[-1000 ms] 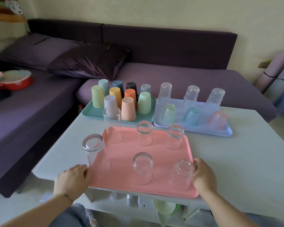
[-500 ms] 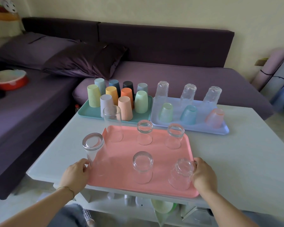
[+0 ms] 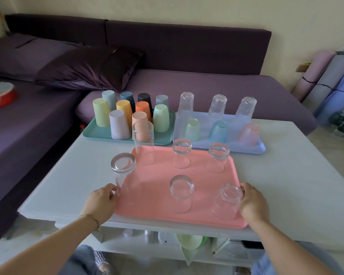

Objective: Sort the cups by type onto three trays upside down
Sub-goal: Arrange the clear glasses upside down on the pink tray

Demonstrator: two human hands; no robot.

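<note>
A pink tray (image 3: pixel 157 195) lies at the near edge of the white table (image 3: pixel 296 185) and carries several clear glasses upside down, among them a tall one (image 3: pixel 123 171) at its left edge and a short one (image 3: pixel 227 201) at its right. My left hand (image 3: pixel 102 201) grips the tray's left edge beside the tall glass. My right hand (image 3: pixel 251 203) grips the right edge next to the short glass. Behind stand a teal tray (image 3: pixel 163 140) of coloured plastic cups and a light blue tray (image 3: pixel 260 148) of textured and tinted glasses, all upside down.
A purple sofa (image 3: pixel 226 92) with a dark cushion (image 3: pixel 93 68) runs behind and left of the table. A red bowl (image 3: pixel 0 96) sits on the sofa at far left. Rolled mats (image 3: pixel 330 76) lean at the right wall. A shelf below the table holds small items.
My left hand has moved in from beside the tray's near left corner to its left edge and closed on it. My right hand stays on the right edge. The view shifted slightly.
</note>
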